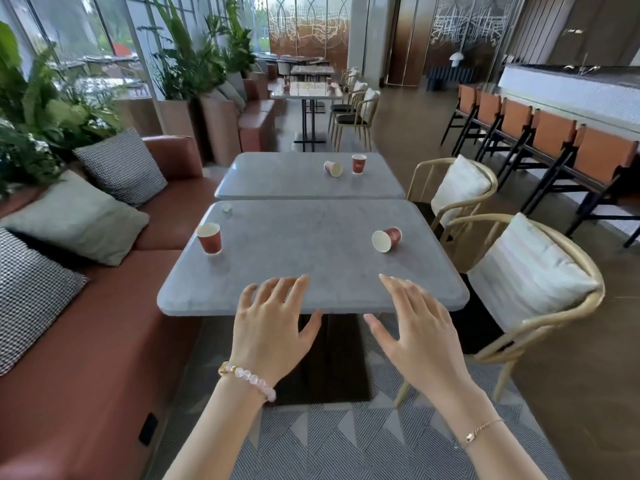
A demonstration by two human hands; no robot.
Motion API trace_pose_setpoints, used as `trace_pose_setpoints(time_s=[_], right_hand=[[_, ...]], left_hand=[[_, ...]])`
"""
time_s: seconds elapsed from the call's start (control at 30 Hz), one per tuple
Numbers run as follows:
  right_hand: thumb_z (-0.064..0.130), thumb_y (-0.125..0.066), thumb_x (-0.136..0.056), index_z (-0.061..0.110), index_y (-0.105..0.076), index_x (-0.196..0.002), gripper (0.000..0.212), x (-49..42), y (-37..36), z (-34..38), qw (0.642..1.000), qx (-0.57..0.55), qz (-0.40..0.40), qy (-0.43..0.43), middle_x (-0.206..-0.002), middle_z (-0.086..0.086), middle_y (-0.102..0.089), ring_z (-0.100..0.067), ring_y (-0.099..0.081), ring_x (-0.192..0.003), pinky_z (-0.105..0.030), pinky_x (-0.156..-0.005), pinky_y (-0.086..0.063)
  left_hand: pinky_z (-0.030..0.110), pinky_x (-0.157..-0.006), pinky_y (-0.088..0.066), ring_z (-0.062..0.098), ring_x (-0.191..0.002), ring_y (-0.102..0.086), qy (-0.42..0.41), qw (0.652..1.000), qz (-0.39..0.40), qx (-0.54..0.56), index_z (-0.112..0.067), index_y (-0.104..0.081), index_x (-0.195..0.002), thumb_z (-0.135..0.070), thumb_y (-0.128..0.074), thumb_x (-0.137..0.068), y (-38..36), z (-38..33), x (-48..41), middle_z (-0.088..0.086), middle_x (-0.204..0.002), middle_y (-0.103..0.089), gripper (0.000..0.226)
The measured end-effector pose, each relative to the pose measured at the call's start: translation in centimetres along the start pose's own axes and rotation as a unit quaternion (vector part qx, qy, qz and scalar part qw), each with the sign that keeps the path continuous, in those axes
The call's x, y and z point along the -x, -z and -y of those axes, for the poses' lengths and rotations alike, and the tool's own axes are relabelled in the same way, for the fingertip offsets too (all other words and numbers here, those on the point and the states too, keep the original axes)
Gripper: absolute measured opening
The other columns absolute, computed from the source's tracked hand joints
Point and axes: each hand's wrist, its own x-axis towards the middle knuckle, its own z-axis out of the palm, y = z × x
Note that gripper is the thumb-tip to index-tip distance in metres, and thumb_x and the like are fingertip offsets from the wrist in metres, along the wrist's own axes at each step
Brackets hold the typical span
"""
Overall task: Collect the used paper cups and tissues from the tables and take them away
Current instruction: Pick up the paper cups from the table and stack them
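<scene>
Hands: your left hand [273,320], right hand [415,323] hover spread, holding nothing | near table [304,258]: upright cup [209,238] left, tipped cup [387,239] right | far table [277,174]: fallen cup [333,168] beside standing cup [358,163]

No lettering can be read on any red paper cup [209,238] or elsewhere.

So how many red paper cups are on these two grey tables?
4. On the near table, an upright left cup and a tipped right cup. On the far table, a tipped cup beside an upright cup. Farther tables: too small to tell.
</scene>
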Motion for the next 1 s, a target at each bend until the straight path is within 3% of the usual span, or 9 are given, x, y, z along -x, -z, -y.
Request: trace_pose_setpoints(time_s=[0.33,0.7,1.0], right_hand=[[0.059,-0.033,-0.087,0.022,-0.041,-0.136,0.063,-10.6,-6.0,-3.6,1.0,-0.01,0.016,-0.011,-0.132,-0.002,-0.056,-0.023,-0.051,-0.124,-0.046,-0.096,-0.048],[0.062,-0.03,-0.087,0.025,-0.039,-0.14,0.065,-25.4,-12.5,-10.6,0.998,-0.034,0.049,-0.003,-0.138,0.004,-0.05,-0.021,-0.043,-0.131,-0.042,-0.105,-0.038],[0.058,-0.039,-0.086,0.025,-0.044,-0.134,0.058,-32.7,-16.1,-14.4,0.999,-0.035,0.034,-0.006,-0.127,0.003,-0.059,-0.023,-0.053,-0.121,-0.044,-0.097,-0.046]], left_hand=[[0.043,-0.087,-0.048,0.023,-0.097,-0.064,-0.006,1.0,0.019,0.005,-0.017,-0.061,-0.115,-0.052,-0.041,-0.084,-7.9,2.9,-9.9,-0.002,-0.105,-0.068,0.051],[0.042,-0.085,-0.049,0.022,-0.095,-0.064,0.015,0.999,0.031,0.009,-0.017,-0.062,-0.112,-0.049,-0.042,-0.083,-16.9,4.0,-23.6,-0.005,-0.1,-0.067,0.048],[0.042,-0.084,-0.05,0.022,-0.093,-0.064,0.016,0.999,0.042,0.017,-0.017,-0.063,-0.111,-0.048,-0.042,-0.082,-22.3,4.3,-30.7,-0.005,-0.099,-0.067,0.048]])
